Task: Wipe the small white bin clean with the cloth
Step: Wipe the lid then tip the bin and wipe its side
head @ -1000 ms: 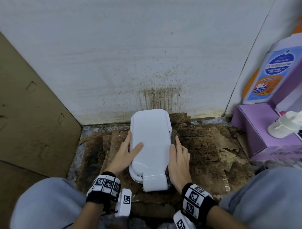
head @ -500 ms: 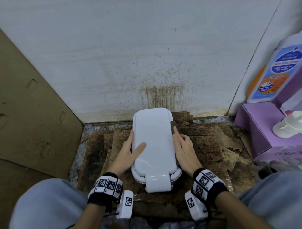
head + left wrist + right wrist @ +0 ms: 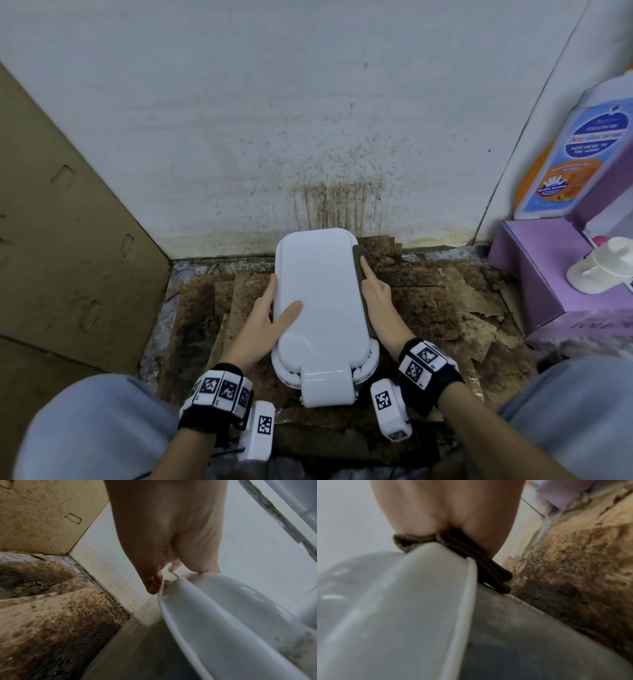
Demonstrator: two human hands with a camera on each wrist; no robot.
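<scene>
The small white bin (image 3: 322, 308) stands on stained cardboard (image 3: 428, 308) (lid closed) between both hands — left hand (image 3: 265, 318) steadies its side, fingers straight; right hand (image 3: 376, 298) presses the folded brown cloth (image 3: 361, 274) flat against the lid's right edge.

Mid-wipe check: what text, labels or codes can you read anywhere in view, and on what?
"Anti-Bacterial": red word on the blue label of the bottle at the right.
Other lines on that label: white text on dark blue ovals and on the orange patch, too blurred to read.
Purple box: pale lettering on its front face, cut off and illegible.
Wristbands: black-and-white square code markers, no words.
White bin and cloth: no text visible.
</scene>
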